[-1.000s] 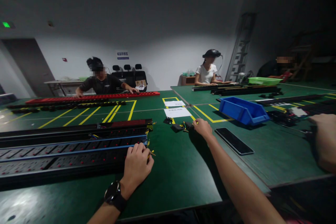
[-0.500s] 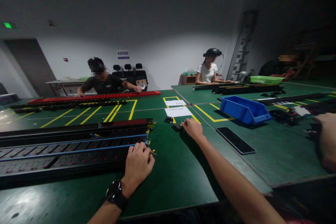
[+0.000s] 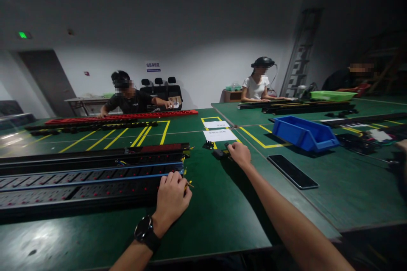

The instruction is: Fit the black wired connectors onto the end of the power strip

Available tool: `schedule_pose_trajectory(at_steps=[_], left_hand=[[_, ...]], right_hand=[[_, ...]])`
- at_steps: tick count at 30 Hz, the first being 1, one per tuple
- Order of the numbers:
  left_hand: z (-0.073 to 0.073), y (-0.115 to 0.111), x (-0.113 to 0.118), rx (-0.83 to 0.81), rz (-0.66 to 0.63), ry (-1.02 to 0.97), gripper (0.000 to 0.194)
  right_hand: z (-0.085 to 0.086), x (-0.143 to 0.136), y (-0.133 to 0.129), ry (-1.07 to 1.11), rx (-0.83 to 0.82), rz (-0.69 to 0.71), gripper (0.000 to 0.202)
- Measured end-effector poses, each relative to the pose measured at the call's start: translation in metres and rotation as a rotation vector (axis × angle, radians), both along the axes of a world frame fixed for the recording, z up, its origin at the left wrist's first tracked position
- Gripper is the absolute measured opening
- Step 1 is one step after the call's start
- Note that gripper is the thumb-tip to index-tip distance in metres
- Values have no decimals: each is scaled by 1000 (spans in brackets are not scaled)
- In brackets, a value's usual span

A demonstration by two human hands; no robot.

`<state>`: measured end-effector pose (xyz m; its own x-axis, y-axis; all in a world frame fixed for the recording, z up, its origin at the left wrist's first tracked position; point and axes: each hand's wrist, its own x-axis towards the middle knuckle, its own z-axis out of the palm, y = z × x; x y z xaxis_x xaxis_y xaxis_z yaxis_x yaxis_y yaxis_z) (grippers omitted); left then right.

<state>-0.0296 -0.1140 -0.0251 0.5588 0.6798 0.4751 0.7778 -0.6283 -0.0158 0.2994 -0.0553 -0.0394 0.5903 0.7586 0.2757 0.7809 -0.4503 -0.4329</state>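
Observation:
My left hand [image 3: 173, 194], with a black watch on the wrist, is closed around the right end of a long black strip [image 3: 111, 190] with red dots, where short yellow wires stick out. My right hand [image 3: 240, 154] reaches forward, fingers pinched on a small dark part [image 3: 227, 146] just right of a black block [image 3: 219, 153] on the green table. Behind the near strip lie another socket-like strip with blue edges [image 3: 95, 174] and a black rail with a dark red section [image 3: 159, 148].
Right of my right arm lie a phone [image 3: 292, 171] and a blue bin [image 3: 302, 133]. White papers [image 3: 219, 135] lie ahead. Across the table, people sit by a red rail [image 3: 127, 117], black rails [image 3: 305, 107] and a green tray [image 3: 332, 96].
The view has shifted slightly, so most things appear further right. My right hand now shows a small dark part at its fingertips. A co-worker's hand at the right edge has mostly left the view.

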Motion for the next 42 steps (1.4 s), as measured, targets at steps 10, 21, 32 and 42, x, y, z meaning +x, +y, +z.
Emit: schedule_pose_trajectory(at_steps=[10, 21, 32, 42], left_hand=[[-1, 0, 1, -7, 9, 7, 16], [-2, 2, 1, 6, 5, 0, 15], [-2, 1, 0, 5, -2, -13, 14], [-4, 3, 0, 29, -2, -12, 13]], right_hand=[[-1, 10, 6, 455, 375, 59, 31], [10, -18, 0, 1081, 616, 321, 24], [-5, -45, 5, 1387, 735, 463, 30], [-9, -62, 1, 1596, 421, 508, 30]])
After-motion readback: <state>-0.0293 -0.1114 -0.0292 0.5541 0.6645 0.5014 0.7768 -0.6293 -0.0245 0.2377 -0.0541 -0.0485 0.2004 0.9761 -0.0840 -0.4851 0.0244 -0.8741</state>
